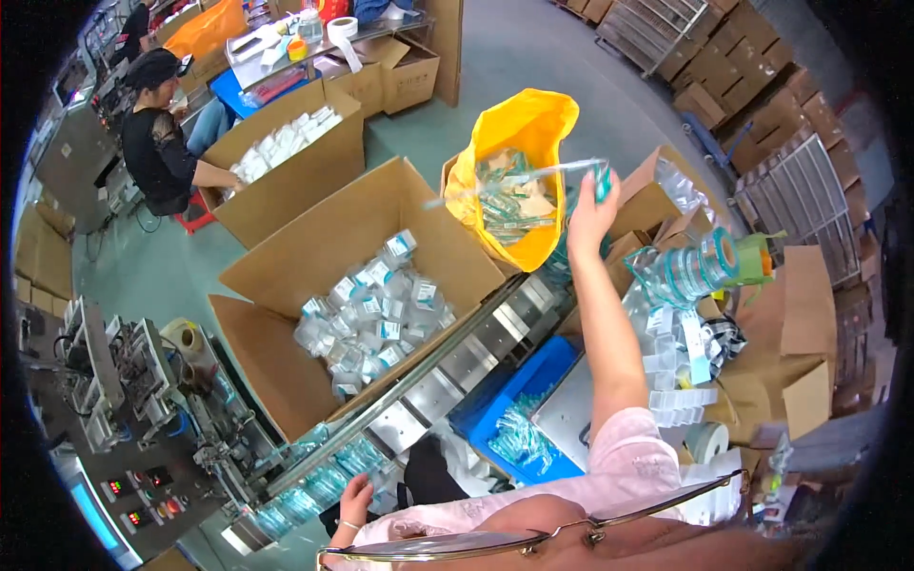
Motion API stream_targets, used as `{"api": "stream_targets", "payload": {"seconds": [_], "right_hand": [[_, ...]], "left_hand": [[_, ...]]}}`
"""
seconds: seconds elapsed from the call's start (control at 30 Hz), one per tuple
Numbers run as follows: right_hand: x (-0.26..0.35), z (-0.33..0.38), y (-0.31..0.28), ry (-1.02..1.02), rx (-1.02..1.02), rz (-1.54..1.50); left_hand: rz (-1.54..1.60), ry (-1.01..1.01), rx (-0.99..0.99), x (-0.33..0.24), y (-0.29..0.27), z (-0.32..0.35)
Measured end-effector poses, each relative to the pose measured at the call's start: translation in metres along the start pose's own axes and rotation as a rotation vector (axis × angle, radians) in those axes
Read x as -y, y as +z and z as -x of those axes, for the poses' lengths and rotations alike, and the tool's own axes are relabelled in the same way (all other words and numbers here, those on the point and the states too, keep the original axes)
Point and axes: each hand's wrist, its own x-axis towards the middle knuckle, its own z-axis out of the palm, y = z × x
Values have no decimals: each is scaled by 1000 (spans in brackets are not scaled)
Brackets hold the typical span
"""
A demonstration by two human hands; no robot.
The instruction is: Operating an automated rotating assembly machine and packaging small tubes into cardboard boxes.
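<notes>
My right hand (592,211) is stretched forward, closed on a clear plastic strip (550,171) with teal at the gripped end. The strip reaches left, blurred, over a yellow bag (464,186) holding teal-and-clear plastic scraps (519,205). My left hand (354,500) hangs low near the conveyor (433,392), fingers loosely curled, and nothing shows in it. Beside it, teal-printed clear packs (328,481) lie in the conveyor's near end. A blue bin (562,357) with more teal plastic pieces (524,433) sits between my arms.
An open carton (257,276) of clear labelled packs (381,305) stands beyond the conveyor. Machinery (143,381) fills the left. At the right are film rolls (685,269), stacked clear trays (666,366) and cartons (804,333). A person (157,133) works by another carton (319,157).
</notes>
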Motion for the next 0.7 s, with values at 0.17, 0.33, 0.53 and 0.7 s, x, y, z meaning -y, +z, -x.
{"api": "stream_targets", "payload": {"seconds": [0.17,0.33,0.53,0.7], "right_hand": [[-113,-12,62,75,506,782],[-232,1,90,429,1413,1020],[-142,4,93,541,1780,1269],[-121,2,98,-37,1065,860]], "left_hand": [[-187,96,-122,57,-13,8],[-80,-20,-78,52,2,5],[-47,-82,-142,44,7,31],[-20,-98,-143,66,-10,26]]}}
